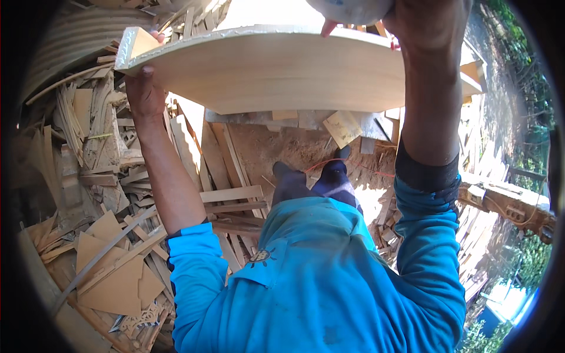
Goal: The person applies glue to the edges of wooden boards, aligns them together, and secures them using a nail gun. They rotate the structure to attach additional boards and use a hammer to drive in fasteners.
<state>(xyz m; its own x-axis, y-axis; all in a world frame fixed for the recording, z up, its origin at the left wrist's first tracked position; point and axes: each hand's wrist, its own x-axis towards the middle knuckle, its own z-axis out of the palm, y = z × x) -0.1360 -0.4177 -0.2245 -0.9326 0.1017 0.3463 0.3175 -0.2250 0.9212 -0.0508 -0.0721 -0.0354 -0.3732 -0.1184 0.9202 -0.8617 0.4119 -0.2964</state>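
A long pale wooden panel (276, 73) stretches across the upper part of the head view, with a short end piece (130, 48) joined at its left. White glue (122, 50) streaks the end piece's edge, and a whitish line runs along the panel's top edge. My left hand (145, 94) grips the panel near this left corner, thumb in front and fingertips behind. Over the panel's right half, my right hand (428, 23) is closed around a whitish bottle (353, 9) with a red nozzle pointing down at the top edge. The bottle's upper part is cut off by the frame.
Wood offcuts (106, 235) lie heaped along the left, with planks (232, 194) near my legs. Below the panel is a worktop (306, 119) with a small loose wood piece (343, 128) at its edge. A thin red cord (321, 163) crosses the ground by my feet. A beam (506, 206) stands right.
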